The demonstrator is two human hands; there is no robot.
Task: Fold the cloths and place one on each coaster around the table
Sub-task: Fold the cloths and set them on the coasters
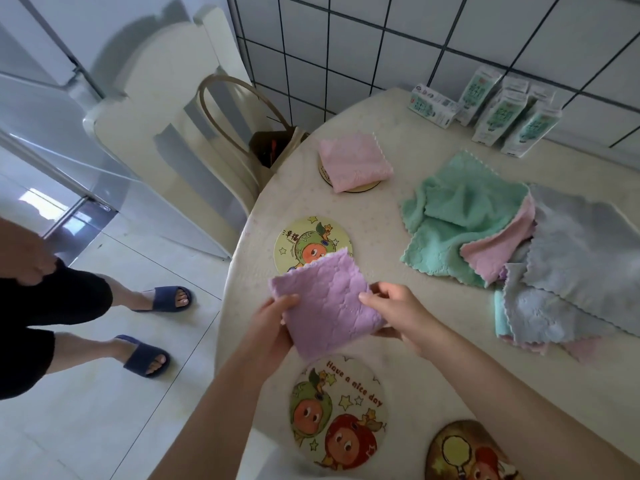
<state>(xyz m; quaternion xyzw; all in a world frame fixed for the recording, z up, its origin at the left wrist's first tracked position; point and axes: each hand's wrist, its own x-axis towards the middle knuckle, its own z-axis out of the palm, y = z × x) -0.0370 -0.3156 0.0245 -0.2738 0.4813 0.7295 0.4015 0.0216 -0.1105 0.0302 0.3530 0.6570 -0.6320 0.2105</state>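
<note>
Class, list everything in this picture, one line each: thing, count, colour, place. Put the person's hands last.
table: one, cream, right
folded pink cloth: one, pink, far table edge
covered coaster: one, dark-rimmed, under that cloth
bare coasters: three, cartoon prints, near table edge
folded purple cloth: one, purple, held over table edge
unfolded cloths: pile, green, pink, grey, table's right
cartons: several, white-green, by tiled wall
chair: one, cream, beside table
bag: one, beige, between chair and table
slippers: two, navy, worn, floor left
left hand: one, grips purple cloth
right hand: one, pinches purple cloth
</note>
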